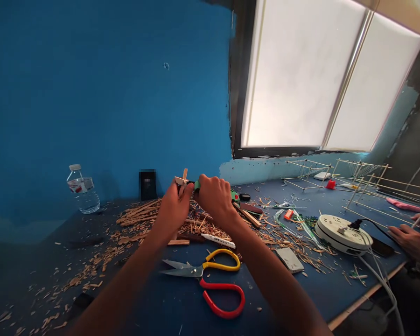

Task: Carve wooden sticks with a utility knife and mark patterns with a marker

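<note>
My left hand [172, 205] is closed around a thin wooden strip [185, 173], whose end sticks up above the fingers. My right hand [215, 198] is wrapped round a green-and-black handle [196, 185], seemingly a knife's. A pale flat piece, perhaps its blade, lies across the strip, partly covered by the fingers. Beneath both hands are wood shavings [210, 227] and a white marker pen [219, 241]. Nearer to me lie open scissors [196, 270] with one yellow and one red handle loop. A bundle of wooden strips [138, 213] is left of my left hand.
A water bottle [84, 191] stands tilted at the back left, near a small black box [148, 185]. Rightward are a round white power strip [343, 233] with cables, thin stick frames [308, 175], and another person's hand [411, 240]. A blue wall [108, 93] rises behind.
</note>
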Demonstrator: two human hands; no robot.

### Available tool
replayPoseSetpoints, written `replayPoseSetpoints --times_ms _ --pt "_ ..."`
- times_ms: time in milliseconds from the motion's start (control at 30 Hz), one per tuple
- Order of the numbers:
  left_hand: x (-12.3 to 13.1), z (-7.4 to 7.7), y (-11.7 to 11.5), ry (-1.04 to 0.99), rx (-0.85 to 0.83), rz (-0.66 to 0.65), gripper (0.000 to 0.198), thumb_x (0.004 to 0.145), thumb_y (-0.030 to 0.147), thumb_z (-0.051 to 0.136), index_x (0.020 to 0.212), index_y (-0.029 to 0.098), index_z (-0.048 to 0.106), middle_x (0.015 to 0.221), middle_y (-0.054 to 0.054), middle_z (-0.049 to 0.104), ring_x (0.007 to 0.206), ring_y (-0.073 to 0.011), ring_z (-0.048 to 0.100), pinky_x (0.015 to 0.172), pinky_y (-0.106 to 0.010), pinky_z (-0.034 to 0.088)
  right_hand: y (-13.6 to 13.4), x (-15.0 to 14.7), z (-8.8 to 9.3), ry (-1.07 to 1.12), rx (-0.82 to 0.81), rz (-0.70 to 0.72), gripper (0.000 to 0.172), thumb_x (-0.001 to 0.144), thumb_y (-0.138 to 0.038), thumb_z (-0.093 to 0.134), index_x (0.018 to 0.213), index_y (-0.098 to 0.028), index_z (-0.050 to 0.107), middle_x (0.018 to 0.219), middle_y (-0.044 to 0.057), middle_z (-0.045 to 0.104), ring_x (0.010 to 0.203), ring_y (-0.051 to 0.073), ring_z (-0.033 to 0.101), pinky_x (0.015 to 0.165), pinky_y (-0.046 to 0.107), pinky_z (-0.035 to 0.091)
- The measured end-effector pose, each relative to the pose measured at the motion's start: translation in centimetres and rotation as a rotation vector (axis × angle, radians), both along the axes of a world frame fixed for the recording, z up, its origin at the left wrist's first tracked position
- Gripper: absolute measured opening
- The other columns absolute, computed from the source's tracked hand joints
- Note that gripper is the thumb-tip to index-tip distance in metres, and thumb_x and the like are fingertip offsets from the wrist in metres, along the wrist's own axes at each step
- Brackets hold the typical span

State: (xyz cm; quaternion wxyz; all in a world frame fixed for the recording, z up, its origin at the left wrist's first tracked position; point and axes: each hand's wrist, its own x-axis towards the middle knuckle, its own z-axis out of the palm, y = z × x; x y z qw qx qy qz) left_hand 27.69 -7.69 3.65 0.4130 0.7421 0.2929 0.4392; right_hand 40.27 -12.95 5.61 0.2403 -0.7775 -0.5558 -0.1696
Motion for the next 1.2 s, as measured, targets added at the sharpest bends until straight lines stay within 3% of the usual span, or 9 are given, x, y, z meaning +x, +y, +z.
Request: replayPoseSetpoints --times_ms 100,267,400,533,633,767,867,1033,1200 --pt "2.1 0.0 3.0 0.043 -0.007 0.107 0.033 0.101 0.043 0.063 0.119 0.015 0.063 0.105 -0.006 0.066 0.083 -0.0166 0.065 0.072 -0.033 0.059 3.2 0.8 0.0 0.067 -0.062 -0.026 0.031 0.101 -0.042 0.064 0.116 -0.015 0.067 0.113 0.008 0.070 0.099 0.021 0.069 0.089 0.042 0.058" --pt "4.4 0.1 4.7 0.064 -0.065 0.106 0.035 0.099 0.038 0.066 0.126 0.016 0.063 0.124 -0.010 0.066 0.105 -0.0236 0.067 0.089 -0.044 0.060 6.2 4.5 2.4 0.240 -0.076 -0.090 0.035 0.100 -0.038 0.067 0.126 -0.015 0.065 0.126 0.012 0.067 0.110 0.024 0.068 0.093 0.045 0.058" --pt "3.9 -0.6 3.4 0.034 -0.137 -0.076 0.033 0.100 0.039 0.065 0.123 0.016 0.064 0.117 -0.009 0.067 0.096 -0.0204 0.068 0.082 -0.039 0.061 5.5 9.6 3.9 0.417 -0.021 -0.103 0.037 0.100 -0.038 0.067 0.129 -0.015 0.063 0.129 0.011 0.065 0.109 0.024 0.067 0.092 0.044 0.059" --pt "2.4 0.6 2.7 -0.046 -0.296 -0.335 0.037 0.103 0.049 0.057 0.118 0.015 0.062 0.087 -0.001 0.062 0.060 -0.0093 0.054 0.052 -0.022 0.049 3.7 12.3 3.5 0.563 0.037 0.024 0.034 0.101 -0.039 0.065 0.127 -0.017 0.064 0.124 0.010 0.067 0.102 0.021 0.068 0.087 0.041 0.060" --pt "1.4 1.9 2.7 -0.108 -0.380 -0.527 0.036 0.105 0.048 0.050 0.114 0.015 0.061 0.068 0.006 0.044 0.045 -0.0055 0.032 0.039 -0.018 0.030 1.8 11.8 2.9 0.625 0.087 0.170 0.031 0.103 -0.042 0.061 0.120 -0.016 0.064 0.107 0.006 0.069 0.083 0.015 0.068 0.072 0.032 0.060" --pt "0.3 2.6 2.3 -0.153 -0.426 -0.693 0.033 0.101 0.041 0.052 0.113 0.014 0.064 0.064 0.006 0.037 0.043 -0.0059 0.026 0.036 -0.019 0.026 -2.2 9.7 2.8 0.606 0.125 0.408 0.035 0.103 -0.051 0.056 0.097 -0.017 0.062 0.072 -0.005 0.054 0.053 0.008 0.047 0.050 0.022 0.043" --pt "-0.2 2.8 1.4 -0.171 -0.439 -0.742 0.031 0.100 0.039 0.052 0.112 0.014 0.065 0.064 0.005 0.040 0.043 -0.0057 0.025 0.035 -0.018 0.025 -5.0 7.9 3.4 0.516 0.155 0.543 0.036 0.099 -0.055 0.058 0.087 -0.022 0.059 0.064 -0.006 0.043 0.053 0.009 0.040 0.049 0.025 0.036" --pt "-0.9 3.7 -0.6 -0.209 -0.433 -0.752 0.023 0.100 0.041 0.058 0.101 0.018 0.059 0.069 0.005 0.042 0.045 -0.0047 0.035 0.039 -0.017 0.033 -6.5 5.0 3.9 0.271 0.355 0.462 0.037 0.095 -0.039 0.060 0.067 -0.023 0.041 0.063 -0.004 0.034 0.061 0.013 0.028 0.057 0.031 0.027" --pt "-2.0 4.7 -2.4 -0.237 -0.403 -0.746 0.021 0.095 0.037 0.061 0.095 0.024 0.044 0.070 0.008 0.042 0.041 -0.0036 0.024 0.033 -0.016 0.020 -6.1 2.6 3.3 0.075 0.394 0.381 0.026 0.084 -0.028 0.063 0.068 -0.023 0.043 0.058 -0.005 0.032 0.060 0.014 0.018 0.059 0.033 0.021"
